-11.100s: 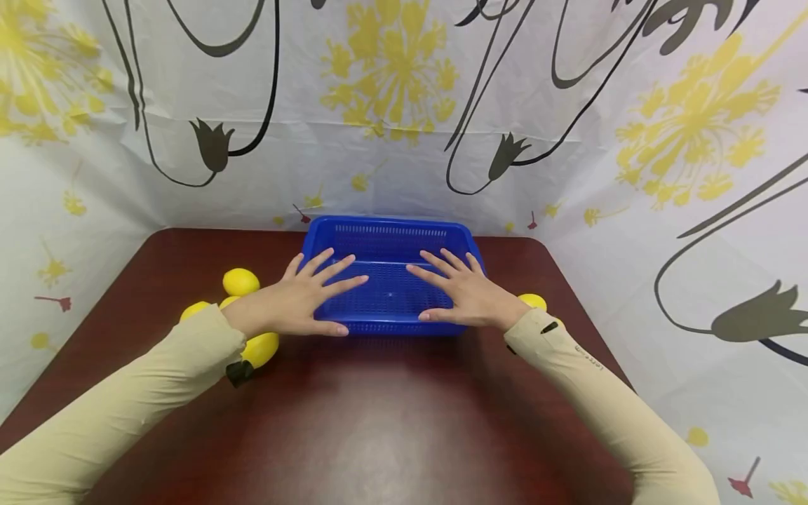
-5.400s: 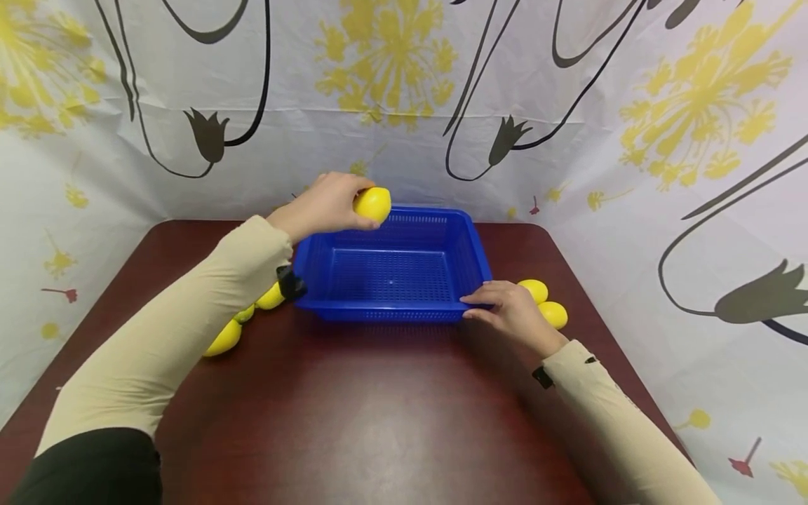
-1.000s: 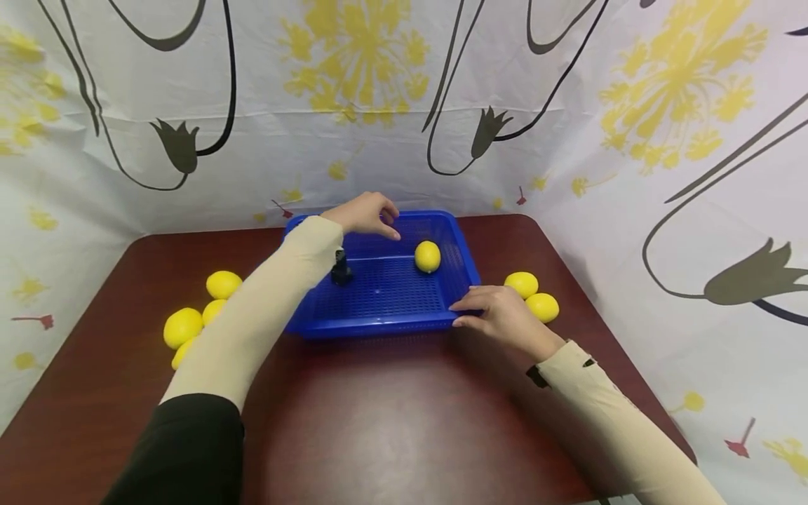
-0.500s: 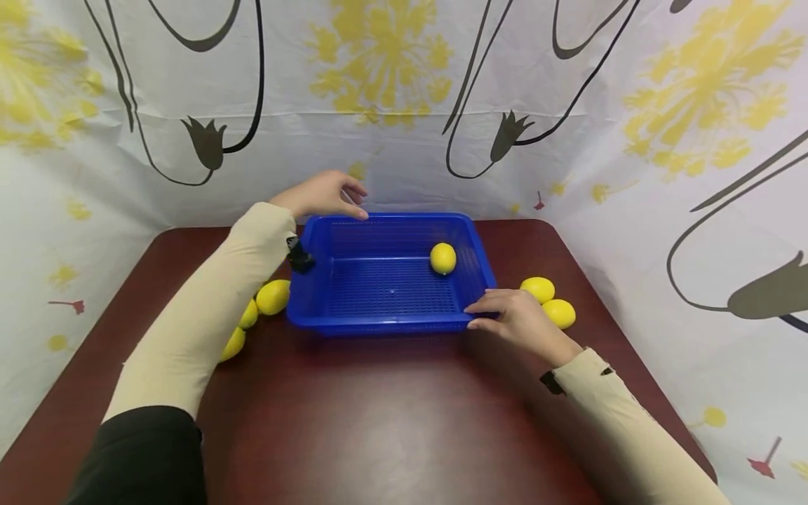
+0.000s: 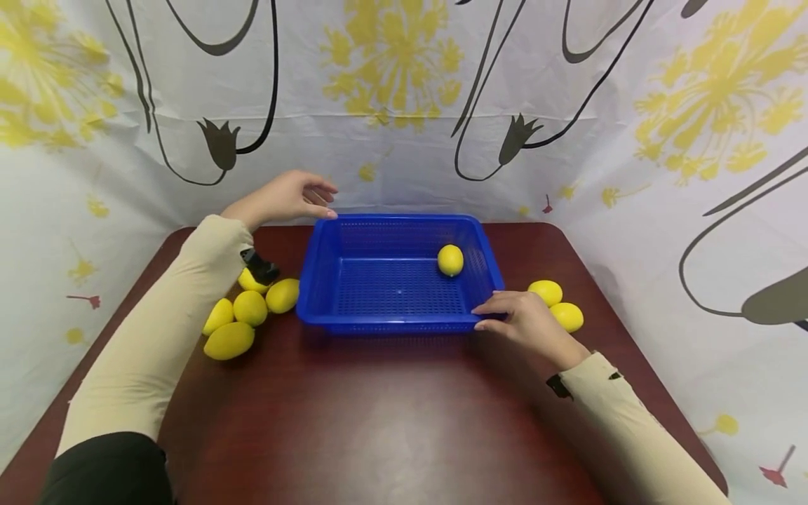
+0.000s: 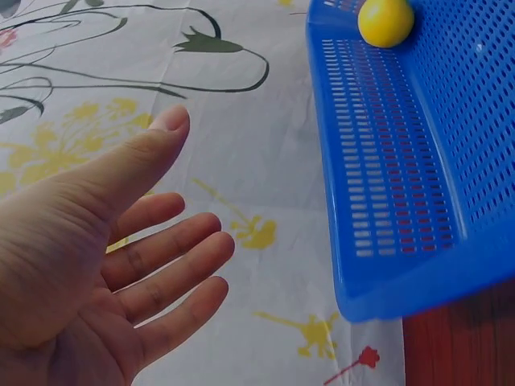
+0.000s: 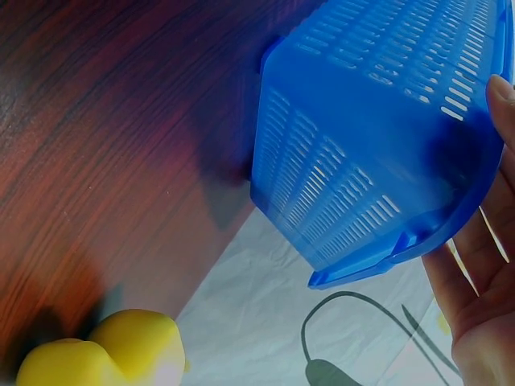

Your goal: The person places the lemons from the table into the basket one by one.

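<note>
The right grip (image 5: 527,324) pinches the near right corner of the blue basket (image 5: 400,320), thumb and fingers clamped on the rim. The left grip (image 5: 284,198) is up beyond the basket's far left corner, just beside it, its thumb and bent fingers apart. Ahead of the right grip and to its left, a yellow lemon (image 5: 450,260) lies inside the basket, near the right wall. Just to the right of that same grip, two lemons (image 5: 567,318) rest against each other on the dark red bench (image 5: 391,421). Nearer the person than the left grip, below its wrist, five lemons (image 5: 250,308) lie clustered left of the basket, one partly hidden by a black wrist device (image 5: 260,267). Farther out, past both grips, hangs a white cloth (image 5: 416,165) printed with yellow and dark flowers.
</note>
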`<state>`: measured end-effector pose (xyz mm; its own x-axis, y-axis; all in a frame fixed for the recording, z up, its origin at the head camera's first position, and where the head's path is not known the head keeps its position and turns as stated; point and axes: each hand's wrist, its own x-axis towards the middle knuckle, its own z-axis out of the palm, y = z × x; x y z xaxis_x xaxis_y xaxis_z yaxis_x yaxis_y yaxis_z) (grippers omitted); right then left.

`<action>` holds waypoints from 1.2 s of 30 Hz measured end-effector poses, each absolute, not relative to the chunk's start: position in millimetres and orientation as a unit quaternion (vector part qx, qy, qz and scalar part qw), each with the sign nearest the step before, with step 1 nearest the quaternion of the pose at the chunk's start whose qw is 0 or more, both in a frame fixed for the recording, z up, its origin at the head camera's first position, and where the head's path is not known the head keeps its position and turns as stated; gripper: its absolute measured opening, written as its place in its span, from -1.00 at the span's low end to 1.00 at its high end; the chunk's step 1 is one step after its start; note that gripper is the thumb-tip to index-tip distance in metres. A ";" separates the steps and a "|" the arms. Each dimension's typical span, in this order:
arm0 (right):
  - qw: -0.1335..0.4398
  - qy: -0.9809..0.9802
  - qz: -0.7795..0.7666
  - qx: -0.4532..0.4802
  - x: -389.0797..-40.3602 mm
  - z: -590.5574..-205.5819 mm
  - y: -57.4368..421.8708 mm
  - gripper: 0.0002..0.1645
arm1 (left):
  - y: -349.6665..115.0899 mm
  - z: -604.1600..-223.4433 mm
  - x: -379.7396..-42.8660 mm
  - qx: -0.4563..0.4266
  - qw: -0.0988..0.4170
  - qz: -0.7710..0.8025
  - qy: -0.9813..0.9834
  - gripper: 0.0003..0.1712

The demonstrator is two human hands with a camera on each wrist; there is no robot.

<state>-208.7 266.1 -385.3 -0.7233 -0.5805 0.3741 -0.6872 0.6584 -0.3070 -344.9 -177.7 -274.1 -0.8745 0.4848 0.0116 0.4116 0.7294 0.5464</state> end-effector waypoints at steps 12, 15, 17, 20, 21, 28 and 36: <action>0.123 -0.907 0.218 0.339 -208.9 -388.4 265.9 -0.72 | -216.0 -291.4 -310.1 0.213 0.022 0.304 0.928 -0.29; 0.122 -0.909 0.217 0.335 -208.3 -388.7 265.3 -0.72 | -224.5 -300.6 -303.4 0.204 0.004 0.308 0.929 -0.29; 0.124 -0.909 0.217 0.334 -208.1 -388.9 265.2 -0.72 | -229.4 -307.9 -299.4 0.199 -0.004 0.305 0.931 -0.29; 0.126 -0.908 0.218 0.334 -208.1 -389.0 264.8 -0.72 | -235.4 -319.2 -294.9 0.194 -0.008 0.303 0.933 -0.29; 0.126 -0.908 0.219 0.334 -208.1 -388.9 264.8 -0.72 | -236.8 -322.5 -293.3 0.193 -0.007 0.304 0.933 -0.29; 0.129 -0.907 0.221 0.334 -207.6 -388.1 264.3 -0.70 | -245.1 -344.0 -288.5 0.187 0.002 0.286 0.940 -0.27; 0.121 -0.913 0.219 0.323 -207.6 -387.9 264.1 -0.70 | -250.9 -371.2 -283.3 0.213 0.022 0.252 0.944 -0.28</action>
<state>-207.6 264.1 -387.9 -0.7621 -0.5371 0.3617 -0.6427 0.6952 -0.3218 -283.3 -250.9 -371.2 -0.9080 0.4139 0.0653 0.3913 0.7815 0.4859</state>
